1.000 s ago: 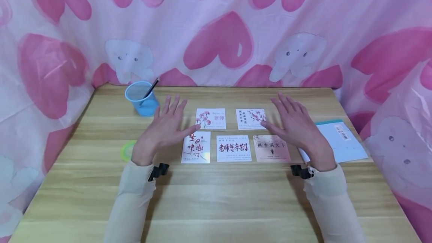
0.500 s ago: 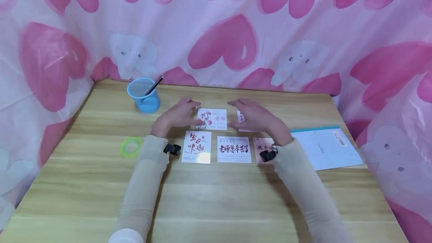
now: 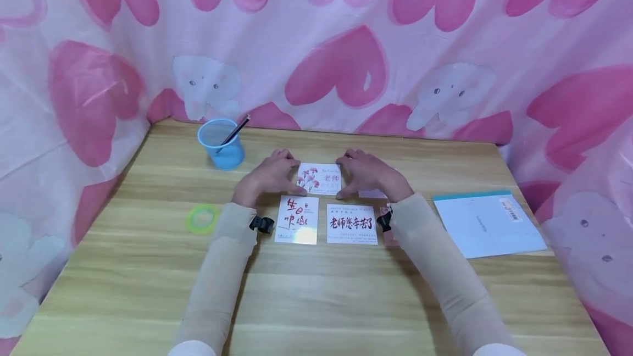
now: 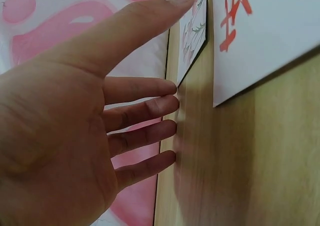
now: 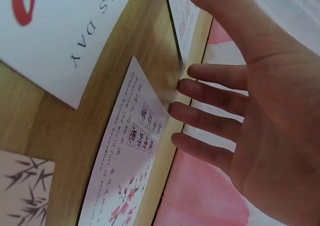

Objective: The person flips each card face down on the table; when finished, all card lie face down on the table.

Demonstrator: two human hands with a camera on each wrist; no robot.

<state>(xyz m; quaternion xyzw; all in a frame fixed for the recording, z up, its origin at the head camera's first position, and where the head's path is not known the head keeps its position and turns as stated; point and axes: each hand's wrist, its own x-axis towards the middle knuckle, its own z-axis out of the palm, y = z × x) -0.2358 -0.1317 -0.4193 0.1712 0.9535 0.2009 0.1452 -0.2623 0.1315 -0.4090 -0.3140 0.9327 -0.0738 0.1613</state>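
In the head view, a white card with pink carnations (image 3: 319, 178) lies flat on the table between my two hands. My left hand (image 3: 271, 176) is at its left edge, thumb by the lower corner and fingertips by the upper one. Its fingers look fairly straight and spread in the left wrist view, fingertips (image 4: 170, 88) down at the tabletop. On the opposite edge my right hand (image 3: 370, 173) mirrors this, its fingertips (image 5: 181, 106) beside the wood. Under the right hand a blossom card (image 5: 127, 151) is partly hidden in the head view.
Nearer me lie a birthday card (image 3: 296, 220), a white card with red writing (image 3: 352, 224) and a pink card (image 3: 388, 235) mostly behind the right wrist. A blue pen cup (image 3: 221, 147) and green tape roll (image 3: 202, 218) stand left; a white pad (image 3: 487, 225) lies right.
Both hands have come inward and down from a spread pose above the cards to the left and right edges of the carnation card. The cards look unmoved; the head view shifted slightly.
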